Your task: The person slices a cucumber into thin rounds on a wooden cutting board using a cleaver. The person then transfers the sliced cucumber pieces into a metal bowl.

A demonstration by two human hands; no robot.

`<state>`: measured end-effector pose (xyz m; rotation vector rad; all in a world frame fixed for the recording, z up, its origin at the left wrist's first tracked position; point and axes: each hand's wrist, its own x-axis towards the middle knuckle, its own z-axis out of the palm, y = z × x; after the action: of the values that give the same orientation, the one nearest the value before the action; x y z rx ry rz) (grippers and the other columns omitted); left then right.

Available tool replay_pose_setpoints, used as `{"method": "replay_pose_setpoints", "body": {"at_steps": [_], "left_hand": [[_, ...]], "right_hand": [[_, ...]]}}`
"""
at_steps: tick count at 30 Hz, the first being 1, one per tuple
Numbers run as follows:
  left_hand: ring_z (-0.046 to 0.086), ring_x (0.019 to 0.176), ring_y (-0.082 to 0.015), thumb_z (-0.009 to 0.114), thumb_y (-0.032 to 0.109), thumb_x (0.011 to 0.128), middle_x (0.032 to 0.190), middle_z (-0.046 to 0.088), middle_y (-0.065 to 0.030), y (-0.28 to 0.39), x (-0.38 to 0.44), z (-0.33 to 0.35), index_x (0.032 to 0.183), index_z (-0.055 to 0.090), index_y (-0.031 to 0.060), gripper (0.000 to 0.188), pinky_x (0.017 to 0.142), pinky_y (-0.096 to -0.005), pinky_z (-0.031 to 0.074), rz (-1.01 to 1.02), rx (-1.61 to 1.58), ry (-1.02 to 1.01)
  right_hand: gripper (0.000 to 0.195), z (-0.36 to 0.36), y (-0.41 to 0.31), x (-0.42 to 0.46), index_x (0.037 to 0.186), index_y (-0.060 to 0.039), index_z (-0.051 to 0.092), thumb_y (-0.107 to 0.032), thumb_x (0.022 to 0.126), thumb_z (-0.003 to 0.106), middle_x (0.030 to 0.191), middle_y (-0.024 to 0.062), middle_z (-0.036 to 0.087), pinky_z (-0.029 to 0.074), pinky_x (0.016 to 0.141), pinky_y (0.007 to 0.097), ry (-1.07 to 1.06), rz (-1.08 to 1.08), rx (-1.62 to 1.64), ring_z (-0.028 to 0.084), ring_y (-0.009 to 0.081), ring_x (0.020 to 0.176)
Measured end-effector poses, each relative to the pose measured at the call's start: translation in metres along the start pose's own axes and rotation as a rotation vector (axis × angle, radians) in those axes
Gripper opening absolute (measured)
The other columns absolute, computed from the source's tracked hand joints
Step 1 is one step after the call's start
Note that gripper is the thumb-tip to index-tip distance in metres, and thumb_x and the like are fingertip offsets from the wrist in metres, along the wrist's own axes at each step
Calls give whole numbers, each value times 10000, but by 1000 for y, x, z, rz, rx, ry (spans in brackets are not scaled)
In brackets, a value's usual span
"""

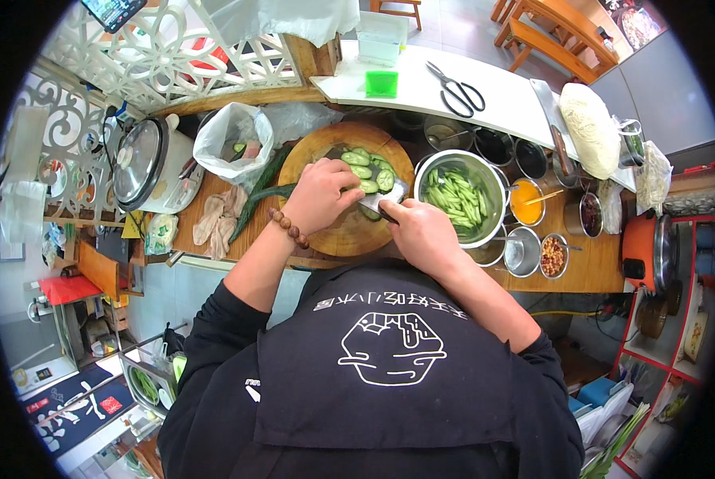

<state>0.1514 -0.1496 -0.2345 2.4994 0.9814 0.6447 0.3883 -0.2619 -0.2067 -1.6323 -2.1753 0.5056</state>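
My right hand (420,230) grips the dark handle of a kitchen knife (395,194), probably a cleaver, over a round wooden chopping board (339,238). Pale green cucumber slices (360,164) lie in overlapping rows on and around its blade. My left hand (326,190), a wooden bead bracelet at its wrist, bends its fingers against the near side of the slices; what is under the palm is hidden. A dark green cucumber (273,191) shows beside that wrist at the board's left edge. Right of the board, a steel bowl (424,179) holds cut green cucumber strips (456,197).
Whole cucumbers (243,218), a cloth (219,218) and a bag-lined container (205,146) lie left, beside a cooker (160,161). Steel cups, one with peanuts (553,254), crowd the right. Scissors (456,96) and another cleaver (546,108) rest on the white shelf (417,69).
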Motion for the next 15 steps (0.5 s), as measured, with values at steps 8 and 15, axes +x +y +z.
{"method": "replay_pose_setpoints", "body": {"at_steps": [8,15], "left_hand": [[676,1072,-405,775,239,972,1078,739,-169,-42,27,20,1020,784,25,220,955,-498,548,1,-9,-117],[672,1106,-405,758,210,961,1096,739,-171,-45,36,22,1079,791,22,224,986,-496,543,-76,128,-152]], "right_hand": [[276,0,2,-13,1216,-135,767,-132,958,669,923,160,731,617,777,522,-62,11,-28,760,380,901],[255,-19,-2,-28,1183,-141,770,-145,938,699,919,151,729,620,778,520,-106,-19,19,764,378,906]]}}
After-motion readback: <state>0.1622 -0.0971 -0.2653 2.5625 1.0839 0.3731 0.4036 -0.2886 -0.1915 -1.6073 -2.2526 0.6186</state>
